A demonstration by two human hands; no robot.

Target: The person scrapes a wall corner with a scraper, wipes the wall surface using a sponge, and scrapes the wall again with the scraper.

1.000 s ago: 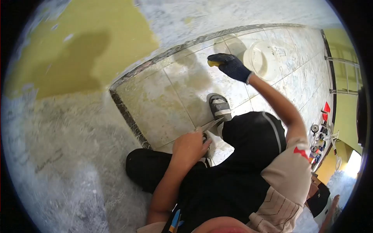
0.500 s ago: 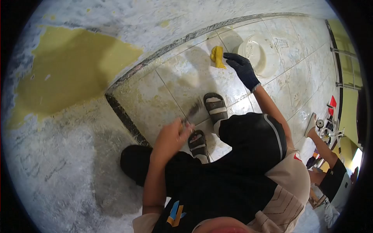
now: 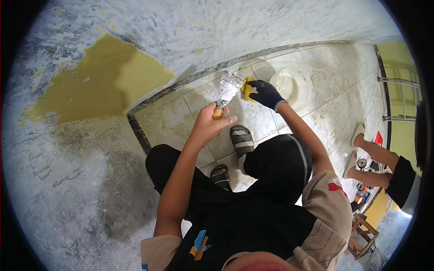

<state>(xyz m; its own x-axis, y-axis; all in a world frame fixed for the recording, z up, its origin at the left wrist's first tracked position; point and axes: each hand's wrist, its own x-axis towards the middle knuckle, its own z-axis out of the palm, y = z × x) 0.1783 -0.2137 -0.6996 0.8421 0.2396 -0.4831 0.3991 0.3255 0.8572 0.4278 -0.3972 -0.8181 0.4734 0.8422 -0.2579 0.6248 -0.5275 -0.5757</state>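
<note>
My left hand (image 3: 211,124) is closed around the wooden handle of a putty knife (image 3: 229,88), its wide metal blade pointing up and smeared with pale residue. My right hand (image 3: 266,95) wears a dark glove. Its thumb and forefinger are curved and spread apart at the edge of a crumpled yellow cloth-like piece (image 3: 247,90); whether they touch it is unclear. Just right of that glove stands a round whitish tub (image 3: 298,88), with pale material inside. To the left is the wall (image 3: 68,158), scraped grey-white with a patch of yellow-green paint (image 3: 113,74).
My sandalled feet (image 3: 242,139) are on the stained tile floor (image 3: 334,81). A dark baseboard strip (image 3: 140,133) edges the wall. At right, another person's legs (image 3: 375,156) stand near tools, a wooden stool (image 3: 362,235) and a metal rail (image 3: 400,81).
My left hand has risen and brought the putty knife up, its blade now sharp in view. My right fingers have curled and spread beside the yellow piece. The camera view has shifted.
</note>
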